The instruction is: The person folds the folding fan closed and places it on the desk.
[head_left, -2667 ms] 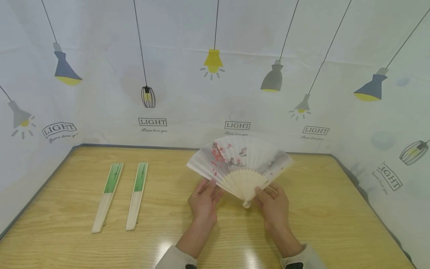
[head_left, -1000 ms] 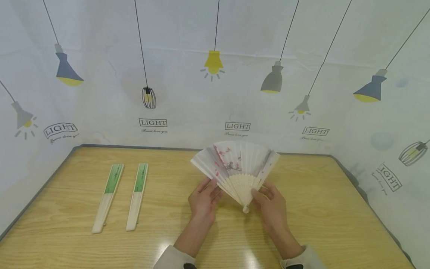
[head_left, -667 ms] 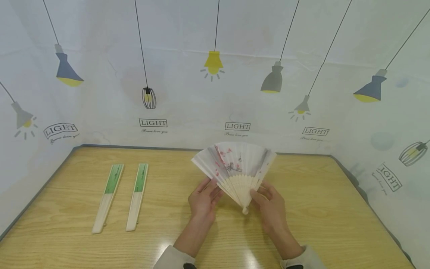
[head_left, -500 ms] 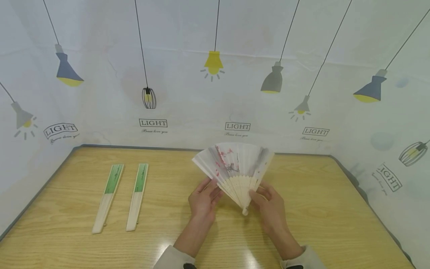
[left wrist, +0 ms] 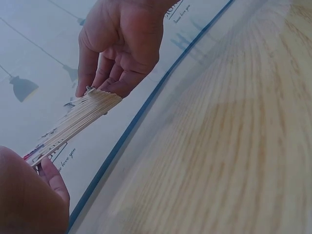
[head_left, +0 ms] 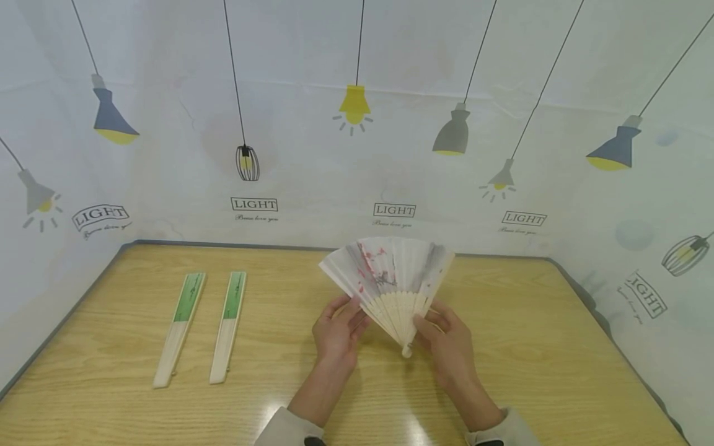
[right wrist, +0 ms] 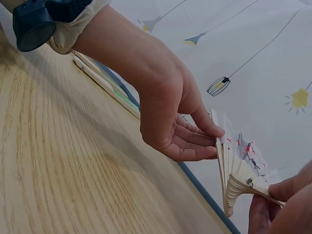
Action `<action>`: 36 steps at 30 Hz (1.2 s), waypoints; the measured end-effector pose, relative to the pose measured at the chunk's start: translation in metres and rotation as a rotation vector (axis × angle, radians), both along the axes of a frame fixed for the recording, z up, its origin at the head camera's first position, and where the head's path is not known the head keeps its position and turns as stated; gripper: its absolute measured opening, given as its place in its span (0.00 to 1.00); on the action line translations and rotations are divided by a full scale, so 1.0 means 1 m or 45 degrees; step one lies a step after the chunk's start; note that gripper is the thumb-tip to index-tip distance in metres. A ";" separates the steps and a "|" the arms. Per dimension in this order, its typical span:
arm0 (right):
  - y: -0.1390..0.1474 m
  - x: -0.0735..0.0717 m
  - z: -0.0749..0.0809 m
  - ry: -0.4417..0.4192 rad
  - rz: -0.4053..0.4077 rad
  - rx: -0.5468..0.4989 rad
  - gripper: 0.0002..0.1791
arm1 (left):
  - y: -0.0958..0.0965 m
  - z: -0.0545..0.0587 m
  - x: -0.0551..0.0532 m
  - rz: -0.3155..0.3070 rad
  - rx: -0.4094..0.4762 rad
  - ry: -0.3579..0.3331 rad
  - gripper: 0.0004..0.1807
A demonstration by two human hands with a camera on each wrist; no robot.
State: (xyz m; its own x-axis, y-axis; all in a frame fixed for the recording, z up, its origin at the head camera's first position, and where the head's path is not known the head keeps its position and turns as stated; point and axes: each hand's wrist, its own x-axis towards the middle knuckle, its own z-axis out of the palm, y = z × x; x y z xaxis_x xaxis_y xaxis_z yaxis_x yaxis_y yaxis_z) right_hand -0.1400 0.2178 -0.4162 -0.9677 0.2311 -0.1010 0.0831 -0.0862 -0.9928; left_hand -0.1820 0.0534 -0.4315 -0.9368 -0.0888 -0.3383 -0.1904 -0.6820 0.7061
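A partly spread folding fan, white with red blossoms and grey shading, is held up above the table between both hands. My left hand pinches its left edge, thumb on the near side and fingers behind. On the other edge, near the pale ribs, my right hand grips with thumb in front and fingers behind. The rivet end points down toward me. In the right wrist view the fan's ribs are seen from the side, the outer left ones slightly apart.
Two closed folding fans, one left of the other, lie side by side on the wooden table, green at the far ends. A white curtain printed with lamps stands behind the table and along its sides.
The fan has narrowed from a wide spread as my right hand brought its edge inward and slightly toward me. Over the last half second it barely moves. The two closed fans stay put.
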 end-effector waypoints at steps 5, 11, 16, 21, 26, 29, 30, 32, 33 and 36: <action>-0.001 0.000 0.000 -0.007 -0.002 -0.004 0.24 | 0.000 0.000 0.000 -0.004 -0.010 0.001 0.13; -0.001 -0.002 -0.003 0.005 -0.001 -0.009 0.23 | 0.000 0.000 0.001 -0.008 -0.019 0.005 0.13; -0.001 -0.001 -0.002 0.004 0.003 0.004 0.23 | 0.000 0.000 0.001 -0.011 -0.031 0.007 0.14; -0.002 -0.001 -0.001 -0.002 0.011 0.009 0.23 | 0.001 0.000 0.000 -0.008 -0.058 0.009 0.15; -0.002 0.000 -0.001 0.003 0.010 -0.008 0.23 | 0.001 0.000 -0.001 -0.010 -0.067 0.014 0.15; -0.002 0.000 -0.002 0.007 0.009 -0.014 0.23 | 0.002 0.000 -0.001 -0.009 -0.062 0.016 0.15; -0.002 0.000 -0.002 0.008 0.009 -0.016 0.23 | 0.002 0.000 -0.001 -0.009 -0.062 0.019 0.15; -0.002 0.000 -0.003 0.010 0.010 -0.016 0.23 | 0.001 0.000 -0.001 -0.013 -0.061 0.026 0.16; -0.002 0.000 -0.002 0.009 0.011 -0.014 0.23 | 0.001 0.001 -0.001 -0.015 -0.060 0.028 0.16; -0.002 -0.001 -0.002 0.009 0.013 -0.012 0.23 | 0.001 0.001 0.000 -0.018 -0.062 0.034 0.16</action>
